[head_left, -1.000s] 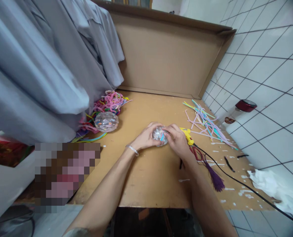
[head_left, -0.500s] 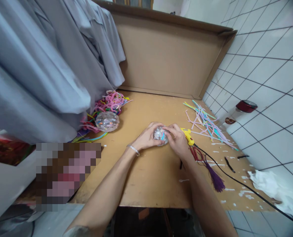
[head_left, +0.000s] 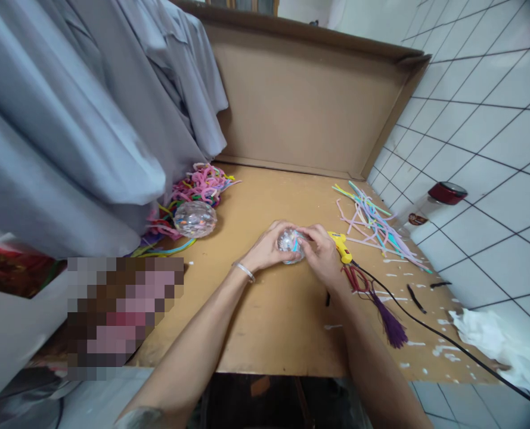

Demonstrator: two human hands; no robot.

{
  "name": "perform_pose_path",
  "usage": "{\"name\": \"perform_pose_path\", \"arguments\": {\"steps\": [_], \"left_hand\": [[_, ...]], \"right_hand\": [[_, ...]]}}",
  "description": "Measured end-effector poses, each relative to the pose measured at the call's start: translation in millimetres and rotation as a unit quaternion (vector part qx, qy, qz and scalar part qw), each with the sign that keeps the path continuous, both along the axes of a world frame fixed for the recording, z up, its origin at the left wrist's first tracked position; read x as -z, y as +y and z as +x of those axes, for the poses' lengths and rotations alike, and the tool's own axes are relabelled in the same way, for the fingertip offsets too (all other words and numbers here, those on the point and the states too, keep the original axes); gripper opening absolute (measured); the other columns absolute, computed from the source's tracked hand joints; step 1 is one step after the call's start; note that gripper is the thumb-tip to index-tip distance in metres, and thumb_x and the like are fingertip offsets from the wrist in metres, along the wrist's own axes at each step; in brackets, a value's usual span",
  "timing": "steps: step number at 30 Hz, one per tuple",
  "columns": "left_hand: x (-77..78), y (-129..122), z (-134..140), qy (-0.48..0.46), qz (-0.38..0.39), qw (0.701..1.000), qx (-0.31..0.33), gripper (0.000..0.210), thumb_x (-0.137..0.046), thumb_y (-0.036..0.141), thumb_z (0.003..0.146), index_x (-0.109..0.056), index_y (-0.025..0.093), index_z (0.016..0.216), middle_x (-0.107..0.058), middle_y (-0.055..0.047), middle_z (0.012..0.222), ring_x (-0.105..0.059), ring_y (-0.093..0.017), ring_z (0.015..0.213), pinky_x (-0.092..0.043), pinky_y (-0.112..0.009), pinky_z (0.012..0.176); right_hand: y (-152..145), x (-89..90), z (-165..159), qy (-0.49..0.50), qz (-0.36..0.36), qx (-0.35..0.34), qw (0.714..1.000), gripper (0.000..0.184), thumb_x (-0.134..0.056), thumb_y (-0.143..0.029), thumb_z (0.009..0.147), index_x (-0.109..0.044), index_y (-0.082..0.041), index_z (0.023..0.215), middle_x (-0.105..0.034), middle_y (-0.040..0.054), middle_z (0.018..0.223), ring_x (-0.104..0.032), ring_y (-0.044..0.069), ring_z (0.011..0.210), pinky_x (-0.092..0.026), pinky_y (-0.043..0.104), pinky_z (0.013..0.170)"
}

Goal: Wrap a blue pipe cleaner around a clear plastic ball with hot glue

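A small clear faceted ball (head_left: 287, 240) is held over the middle of the tabletop. My left hand (head_left: 267, 245) wraps round its left side, fingers over the top and thumb low at the front. At the ball's right side, the fingertips of my right hand (head_left: 321, 247) are closed at a short light-blue strip (head_left: 297, 241), which looks like a piece of pipe cleaner. Exactly how the strip meets the ball is too small to tell. Just right of my right hand lie a yellow glue gun (head_left: 340, 247) and red-handled scissors (head_left: 355, 278).
A larger clear ball (head_left: 195, 219) sits by a heap of pink and coloured pipe cleaners (head_left: 202, 185). Pastel pipe cleaners (head_left: 372, 220), a purple tassel (head_left: 390, 322), a red-lidded jar (head_left: 447, 193) and white tissue (head_left: 497, 339) lie right. A black cord (head_left: 425, 325) crosses there. Grey cloth (head_left: 112, 119) hangs left.
Both hands stay at the small ball. The ball and the blue strip have turned slightly between my fingers; the rest of the table looks the same.
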State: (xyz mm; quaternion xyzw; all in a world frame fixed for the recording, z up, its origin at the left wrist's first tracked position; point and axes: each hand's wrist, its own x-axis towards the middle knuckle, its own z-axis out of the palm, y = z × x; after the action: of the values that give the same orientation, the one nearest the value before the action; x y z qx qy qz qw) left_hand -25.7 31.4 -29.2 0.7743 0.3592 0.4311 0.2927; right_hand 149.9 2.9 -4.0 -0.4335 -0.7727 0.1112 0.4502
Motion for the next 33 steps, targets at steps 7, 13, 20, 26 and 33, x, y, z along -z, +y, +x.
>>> {"name": "perform_pose_path", "arguments": {"steps": [7, 13, 20, 26, 33], "left_hand": [[-4.2, -2.2, -0.1, 0.001, -0.007, 1.000, 0.003, 0.060, -0.080, 0.031, 0.065, -0.055, 0.020, 0.118, -0.057, -0.009, 0.120, -0.055, -0.027, 0.116, -0.043, -0.042, 0.102], [-2.1, -1.0, 0.1, -0.004, -0.006, 1.000, -0.003, 0.063, -0.081, 0.035, 0.064, -0.055, 0.020, 0.119, -0.057, -0.009, 0.120, -0.056, -0.027, 0.114, -0.044, -0.040, 0.100], [-3.4, -1.1, -0.1, -0.007, -0.006, 1.000, 0.004, 0.063, -0.080, 0.029, 0.063, -0.054, 0.020, 0.120, -0.057, -0.010, 0.121, -0.055, -0.027, 0.115, -0.043, -0.042, 0.102], [-3.2, -1.6, -0.5, -0.005, -0.016, 1.000, 0.000, 0.065, -0.081, 0.028, 0.063, -0.054, 0.021, 0.121, -0.057, -0.009, 0.122, -0.055, -0.028, 0.116, -0.043, -0.044, 0.103], [-0.7, -0.6, -1.3, -0.022, -0.035, 0.999, 0.003, 0.067, -0.081, 0.028, 0.062, -0.053, 0.019, 0.123, -0.055, -0.010, 0.125, -0.054, -0.029, 0.119, -0.041, -0.044, 0.105]], "right_hand": [[-0.4, -1.2, -0.1, -0.046, 0.008, -0.001, 0.999, 0.022, -0.049, -0.023, 0.092, -0.068, -0.019, 0.102, -0.062, 0.0068, 0.093, -0.060, 0.019, 0.089, -0.049, 0.033, 0.080], [-0.9, -1.5, 0.7, -0.044, 0.015, -0.007, 0.999, 0.023, -0.048, -0.024, 0.092, -0.065, -0.019, 0.107, -0.063, 0.0068, 0.096, -0.061, 0.020, 0.093, -0.049, 0.033, 0.083], [-5.3, -5.0, -2.0, -0.071, 0.032, 0.009, 0.997, 0.032, -0.041, -0.018, 0.093, -0.065, -0.020, 0.114, -0.061, 0.0079, 0.098, -0.059, 0.021, 0.094, -0.048, 0.034, 0.083], [-4.8, 0.0, -4.5, -0.130, 0.087, 0.107, 0.982, 0.041, -0.039, -0.007, 0.085, -0.071, -0.023, 0.104, -0.057, 0.0106, 0.107, -0.054, 0.024, 0.103, -0.044, 0.039, 0.088], [-5.7, -1.4, -4.3, -0.142, 0.086, 0.125, 0.978, 0.043, -0.042, -0.006, 0.083, -0.070, -0.027, 0.108, -0.054, 0.0097, 0.124, -0.050, 0.026, 0.114, -0.041, 0.042, 0.092]]}}
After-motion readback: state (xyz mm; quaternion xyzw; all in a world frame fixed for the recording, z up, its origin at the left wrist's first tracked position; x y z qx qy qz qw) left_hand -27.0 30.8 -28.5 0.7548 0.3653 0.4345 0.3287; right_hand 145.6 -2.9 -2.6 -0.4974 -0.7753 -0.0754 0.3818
